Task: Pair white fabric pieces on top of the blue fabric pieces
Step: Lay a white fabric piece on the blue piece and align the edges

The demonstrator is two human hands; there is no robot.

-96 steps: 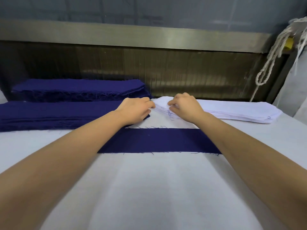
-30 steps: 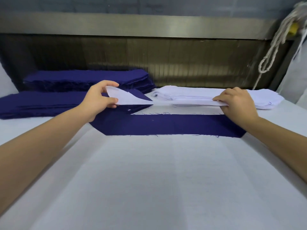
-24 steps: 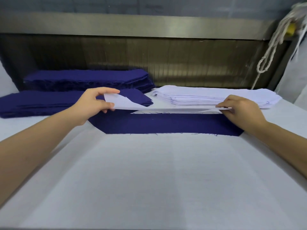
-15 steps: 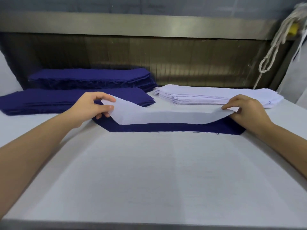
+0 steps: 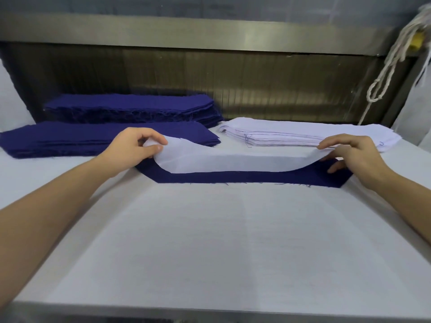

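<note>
Both arms reach forward; left hand (image 5: 133,148) and right hand (image 5: 349,152) pinch white piece (image 5: 233,163) over blue piece (image 5: 256,178).

— What sort of place is this?
— A garment workshop, at a station for handling cut pieces. A wide white counter (image 5: 233,241) carries a rear blue stack (image 5: 130,108) and a front blue stack (image 5: 93,138). Every piece is cut to one long shape, and the edges are frayed.
— Anything else?
— A white stack (image 5: 303,134) with the same outline, loose threads showing. Behind it a steel rail (image 5: 210,33) tops ribbed panelling, and a looped cord (image 5: 400,46) hangs at the right.
</note>
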